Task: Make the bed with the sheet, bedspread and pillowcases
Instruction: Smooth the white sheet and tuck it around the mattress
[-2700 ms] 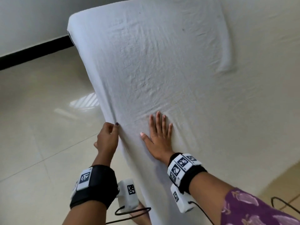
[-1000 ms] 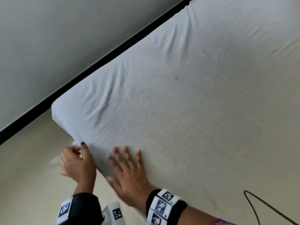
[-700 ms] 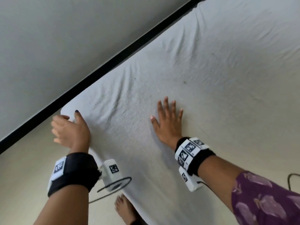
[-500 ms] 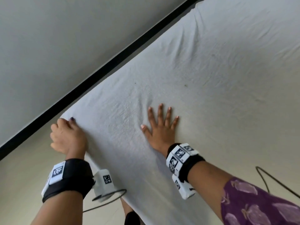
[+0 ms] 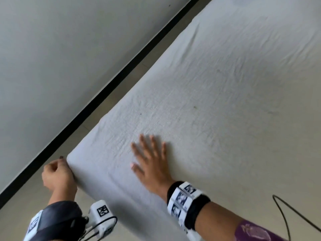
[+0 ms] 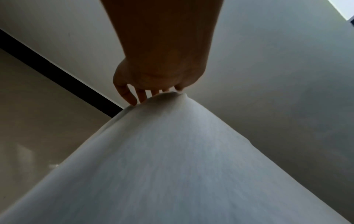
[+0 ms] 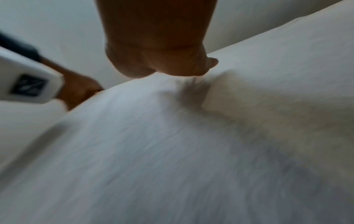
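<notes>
Already the sheet (image 5: 217,94) lay over the bed, wrinkled; the left hand (image 5: 56,174) curled at its near-left corner, the right hand (image 5: 151,162) pressed flat. Bedspread and pillowcases: none visible, seemingly left.

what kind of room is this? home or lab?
Most likely a bedroom, home or lab I can't tell. A mattress under a white sheet fills the view, beside a tiled floor and a plain wall with a black baseboard. Left hand at the corner, right hand flat on top.
</notes>
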